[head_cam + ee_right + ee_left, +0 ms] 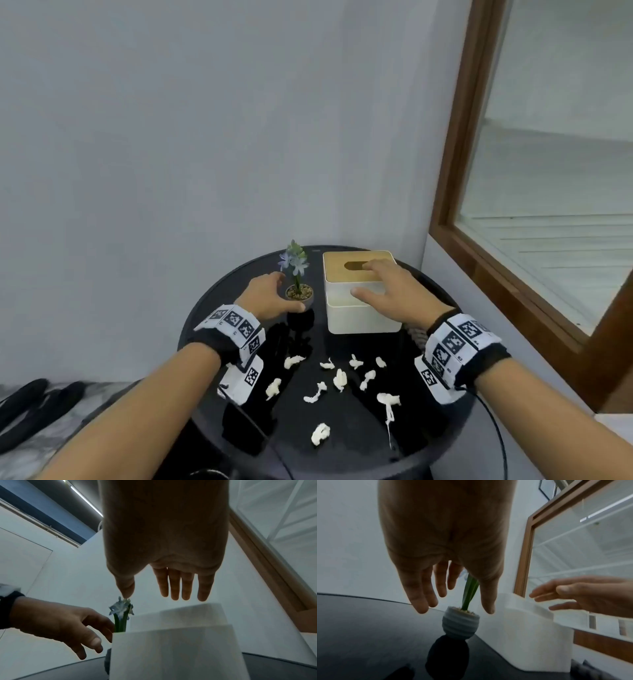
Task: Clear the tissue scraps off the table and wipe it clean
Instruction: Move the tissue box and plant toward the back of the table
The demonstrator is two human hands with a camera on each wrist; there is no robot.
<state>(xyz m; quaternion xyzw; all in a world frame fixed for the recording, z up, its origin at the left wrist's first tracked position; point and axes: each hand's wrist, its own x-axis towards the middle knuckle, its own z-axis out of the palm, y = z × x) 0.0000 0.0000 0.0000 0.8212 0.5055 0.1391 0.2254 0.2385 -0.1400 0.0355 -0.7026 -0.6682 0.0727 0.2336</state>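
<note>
Several white tissue scraps (340, 378) lie scattered over the near half of the round black table (342, 455). A white tissue box (359, 315) with a wooden lid stands at the back right. My right hand (373, 281) hovers over it, fingers straight and reaching toward the lid's slot, holding nothing. In the right wrist view the right hand (150, 596) hangs open above the box (176, 649). My left hand (274, 294) is spread beside a small potted flower (299, 294). In the left wrist view the left hand (457, 601) hangs open just above the pot (460, 626), not gripping it.
The table stands in a corner, with a grey wall behind and a wood-framed window (455, 205) on the right. Black cables (30, 404) lie on the floor at the lower left. A thin cable (496, 428) runs from my right wristband.
</note>
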